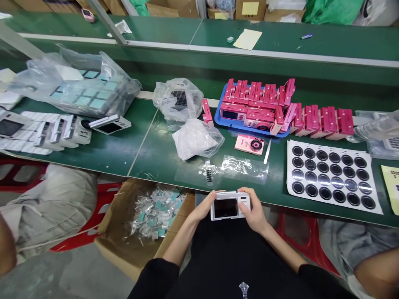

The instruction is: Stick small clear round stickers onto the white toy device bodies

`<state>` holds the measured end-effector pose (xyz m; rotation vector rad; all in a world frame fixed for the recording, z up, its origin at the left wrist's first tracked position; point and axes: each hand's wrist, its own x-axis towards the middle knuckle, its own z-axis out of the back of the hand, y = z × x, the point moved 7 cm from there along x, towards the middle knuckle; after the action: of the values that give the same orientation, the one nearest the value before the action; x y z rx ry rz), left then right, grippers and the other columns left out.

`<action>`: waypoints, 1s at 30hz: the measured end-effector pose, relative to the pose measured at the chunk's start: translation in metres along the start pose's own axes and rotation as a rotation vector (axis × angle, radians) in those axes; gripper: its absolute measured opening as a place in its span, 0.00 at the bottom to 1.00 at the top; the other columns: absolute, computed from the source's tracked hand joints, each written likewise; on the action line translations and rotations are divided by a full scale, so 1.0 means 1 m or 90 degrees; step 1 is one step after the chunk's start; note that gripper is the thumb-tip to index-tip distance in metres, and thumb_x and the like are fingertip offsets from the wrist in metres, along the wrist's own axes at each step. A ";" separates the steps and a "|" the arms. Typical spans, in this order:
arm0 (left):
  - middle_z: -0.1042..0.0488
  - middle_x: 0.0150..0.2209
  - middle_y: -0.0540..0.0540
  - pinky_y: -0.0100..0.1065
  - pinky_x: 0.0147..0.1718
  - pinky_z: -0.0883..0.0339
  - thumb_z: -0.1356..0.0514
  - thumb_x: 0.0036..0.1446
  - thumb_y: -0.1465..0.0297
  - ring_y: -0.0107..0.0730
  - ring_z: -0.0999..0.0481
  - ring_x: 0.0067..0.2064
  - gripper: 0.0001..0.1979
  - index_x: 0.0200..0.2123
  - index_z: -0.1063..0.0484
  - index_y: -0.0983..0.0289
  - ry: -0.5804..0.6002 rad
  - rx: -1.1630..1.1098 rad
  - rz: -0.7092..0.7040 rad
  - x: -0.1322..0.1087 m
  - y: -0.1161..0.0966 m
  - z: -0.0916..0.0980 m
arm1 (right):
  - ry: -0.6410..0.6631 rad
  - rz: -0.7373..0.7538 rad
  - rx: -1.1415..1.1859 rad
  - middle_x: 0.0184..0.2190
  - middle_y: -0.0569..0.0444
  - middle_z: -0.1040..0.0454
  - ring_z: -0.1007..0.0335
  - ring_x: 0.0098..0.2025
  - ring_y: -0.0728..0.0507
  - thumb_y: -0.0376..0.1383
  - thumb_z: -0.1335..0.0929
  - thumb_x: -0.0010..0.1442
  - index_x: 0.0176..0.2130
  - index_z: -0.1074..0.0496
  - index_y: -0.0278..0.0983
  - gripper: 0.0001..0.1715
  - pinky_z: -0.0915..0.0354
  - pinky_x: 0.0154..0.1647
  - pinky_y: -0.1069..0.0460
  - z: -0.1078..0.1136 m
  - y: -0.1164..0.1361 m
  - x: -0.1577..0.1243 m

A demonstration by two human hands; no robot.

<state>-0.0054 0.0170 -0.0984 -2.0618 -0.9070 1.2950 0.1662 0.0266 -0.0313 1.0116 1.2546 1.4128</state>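
The white toy camera (230, 206) sits at the near edge of the green workbench (149, 153), screen up, held from both ends: the left hand (199, 206) and the right hand (253, 211) curl around its sides, fingers pressed along the top edge, and the right thumb lies on its face beside the screen. The hold looks firm, but it sits right at the bench edge, so a slip could send the camera into the lap or toward the cardboard box (124, 245) below, and a pressing thumb could mark the screen. The stacked pink camera bodies (254, 99) on the blue tray (218, 120) lean, so a knock could topple them. Counted: 24 rings on the sheet of black round stickers (291, 166), in four rows of six; about five pink camera bodies (344, 122) in a row beside the tray; one pink printed card (249, 144); roughly five white cameras (109, 124) at left; and four plastic bags (196, 139). The tray's stack is too packed to count.
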 end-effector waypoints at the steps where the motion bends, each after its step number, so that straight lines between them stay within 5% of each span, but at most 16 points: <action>1: 0.24 0.56 0.60 0.47 0.69 0.55 0.39 0.43 0.36 0.57 0.42 0.68 0.41 0.46 0.21 0.64 0.004 -0.002 0.000 0.001 -0.003 -0.002 | 0.012 -0.001 0.000 0.27 0.60 0.31 0.36 0.24 0.49 0.41 0.34 0.62 0.49 0.36 0.41 0.15 0.37 0.26 0.53 0.000 0.000 0.002; 7: 0.21 0.51 0.62 0.48 0.67 0.49 0.41 0.49 0.37 0.57 0.36 0.65 0.41 0.49 0.22 0.66 0.033 -0.041 0.005 0.005 -0.013 -0.015 | -0.021 -0.006 0.007 0.31 0.57 0.31 0.35 0.26 0.48 0.44 0.35 0.62 0.47 0.36 0.40 0.15 0.37 0.27 0.52 0.002 0.003 0.011; 13: 0.19 0.46 0.63 0.47 0.63 0.40 0.39 0.47 0.37 0.57 0.31 0.62 0.41 0.47 0.22 0.68 0.044 -0.110 0.021 0.007 -0.019 -0.020 | -0.038 -0.058 0.087 0.23 0.62 0.39 0.41 0.20 0.48 0.48 0.37 0.64 0.46 0.44 0.42 0.17 0.43 0.20 0.52 -0.002 0.001 0.013; 21: 0.18 0.45 0.61 0.45 0.60 0.38 0.38 0.49 0.40 0.56 0.26 0.58 0.38 0.49 0.22 0.67 0.036 -0.112 0.018 0.008 -0.019 -0.017 | -0.042 -0.009 -0.005 0.31 0.56 0.31 0.36 0.26 0.48 0.45 0.36 0.62 0.45 0.36 0.40 0.14 0.35 0.28 0.51 0.005 0.001 0.014; 23: 0.17 0.41 0.61 0.44 0.54 0.32 0.40 0.51 0.39 0.55 0.22 0.52 0.38 0.49 0.23 0.67 0.046 -0.111 0.036 0.007 -0.016 -0.018 | -0.016 -0.001 -0.038 0.35 0.54 0.30 0.32 0.29 0.47 0.43 0.36 0.63 0.46 0.35 0.40 0.14 0.32 0.32 0.51 0.007 0.002 0.017; 25: 0.17 0.36 0.62 0.42 0.44 0.27 0.45 0.54 0.38 0.53 0.18 0.44 0.40 0.50 0.23 0.69 0.059 -0.106 0.065 0.008 -0.013 -0.020 | 0.048 0.049 -0.120 0.46 0.48 0.29 0.28 0.44 0.41 0.41 0.33 0.61 0.51 0.35 0.40 0.19 0.30 0.45 0.46 0.006 0.011 0.023; 27: 0.17 0.33 0.63 0.39 0.35 0.27 0.48 0.55 0.37 0.51 0.17 0.37 0.43 0.51 0.24 0.70 0.059 -0.097 0.082 0.008 -0.012 -0.021 | 0.141 0.121 -0.230 0.57 0.43 0.34 0.34 0.57 0.36 0.41 0.30 0.58 0.58 0.36 0.40 0.30 0.35 0.57 0.39 0.001 0.022 0.028; 30: 0.17 0.32 0.63 0.35 0.26 0.30 0.49 0.55 0.37 0.46 0.18 0.30 0.44 0.52 0.25 0.71 0.050 -0.097 0.067 0.010 -0.015 -0.023 | 0.226 0.198 -0.350 0.57 0.41 0.33 0.34 0.57 0.34 0.42 0.28 0.57 0.63 0.40 0.40 0.39 0.34 0.56 0.36 -0.004 0.035 0.033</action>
<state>0.0152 0.0323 -0.0841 -2.2887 -0.8978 1.2213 0.1511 0.0572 0.0022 0.6026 0.8813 2.1027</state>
